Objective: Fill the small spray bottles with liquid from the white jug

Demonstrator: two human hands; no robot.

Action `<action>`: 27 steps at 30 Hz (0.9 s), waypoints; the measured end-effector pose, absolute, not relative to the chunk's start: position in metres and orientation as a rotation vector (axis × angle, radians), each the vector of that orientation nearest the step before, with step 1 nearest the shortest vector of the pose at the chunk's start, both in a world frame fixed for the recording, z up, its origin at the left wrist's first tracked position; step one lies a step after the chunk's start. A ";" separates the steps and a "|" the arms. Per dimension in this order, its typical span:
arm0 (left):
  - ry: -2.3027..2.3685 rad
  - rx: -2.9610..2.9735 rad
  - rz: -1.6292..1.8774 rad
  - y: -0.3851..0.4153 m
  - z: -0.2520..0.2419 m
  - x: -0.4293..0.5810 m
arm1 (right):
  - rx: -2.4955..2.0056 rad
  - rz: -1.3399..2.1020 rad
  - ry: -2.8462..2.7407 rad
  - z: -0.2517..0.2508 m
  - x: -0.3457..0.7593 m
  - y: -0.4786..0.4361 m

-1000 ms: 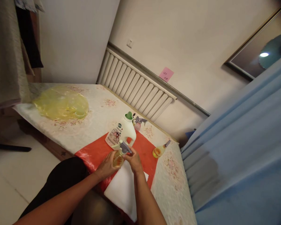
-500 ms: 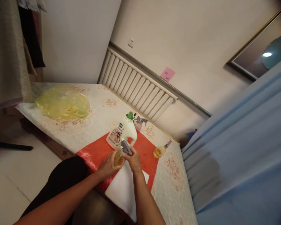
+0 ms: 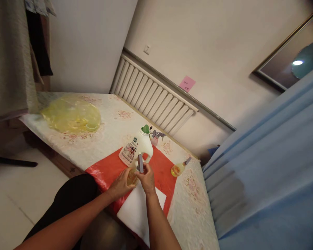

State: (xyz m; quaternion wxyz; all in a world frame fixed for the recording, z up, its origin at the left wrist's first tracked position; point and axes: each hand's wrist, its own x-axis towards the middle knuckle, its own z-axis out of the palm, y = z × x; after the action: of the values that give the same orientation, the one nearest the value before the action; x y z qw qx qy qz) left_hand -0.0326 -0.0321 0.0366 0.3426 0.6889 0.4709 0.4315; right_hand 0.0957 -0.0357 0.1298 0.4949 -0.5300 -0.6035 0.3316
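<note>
A small clear spray bottle with yellow liquid stands on a red plastic sheet. My left hand is wrapped round its body. My right hand is closed on its grey trigger head, which now points upward. Just behind stands a white detergent jug with a green cap. A white cloth lies under my wrists at the table's near edge.
A second yellow spray bottle lies to the right on the floral tablecloth. A pink spray bottle is behind the jug. A yellow plastic bag is at far left. Radiator behind, blue curtain at right.
My right hand has turned the grey trigger head so it points up instead of sideways. My left hand keeps its hold on the bottle.
</note>
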 end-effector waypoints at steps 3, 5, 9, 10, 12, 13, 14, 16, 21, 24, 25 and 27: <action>1.233 1.791 1.119 -0.032 0.038 -0.033 | -1.257 0.839 -1.501 0.130 0.100 -0.034; 1.238 1.790 1.113 -0.033 0.038 -0.033 | -1.235 0.887 -1.532 0.131 0.103 -0.033; 1.253 1.780 1.103 -0.034 0.040 -0.033 | -1.197 0.993 -1.598 0.138 0.109 -0.031; 1.254 1.778 1.099 -0.034 0.040 -0.033 | -1.192 1.005 -1.607 0.139 0.110 -0.030; 1.251 1.777 1.094 -0.035 0.041 -0.033 | -1.185 1.011 -1.608 0.142 0.110 -0.031; 1.247 1.778 1.093 -0.035 0.041 -0.033 | -1.182 1.009 -1.602 0.142 0.110 -0.031; 1.244 1.780 1.094 -0.035 0.041 -0.033 | -1.179 1.006 -1.592 0.142 0.110 -0.032; 1.238 1.783 1.098 -0.035 0.041 -0.033 | -1.176 1.000 -1.569 0.141 0.109 -0.033; 1.235 1.784 1.091 -0.035 0.042 -0.033 | -1.198 0.975 -1.503 0.134 0.107 -0.033; 1.237 1.785 1.088 -0.035 0.043 -0.034 | -1.228 0.952 -1.460 0.130 0.104 -0.032; 1.235 1.787 1.088 -0.035 0.042 -0.034 | -1.237 0.944 -1.448 0.130 0.103 -0.032; 1.233 1.791 1.090 -0.035 0.042 -0.034 | -1.250 0.932 -1.441 0.131 0.101 -0.031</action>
State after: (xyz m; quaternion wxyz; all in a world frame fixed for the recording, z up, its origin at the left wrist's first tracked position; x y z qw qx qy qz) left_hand -0.0340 -0.0352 0.0419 0.3473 0.6905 0.4756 0.4201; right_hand 0.1014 -0.0314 0.1305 0.4875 -0.5141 -0.5927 0.3831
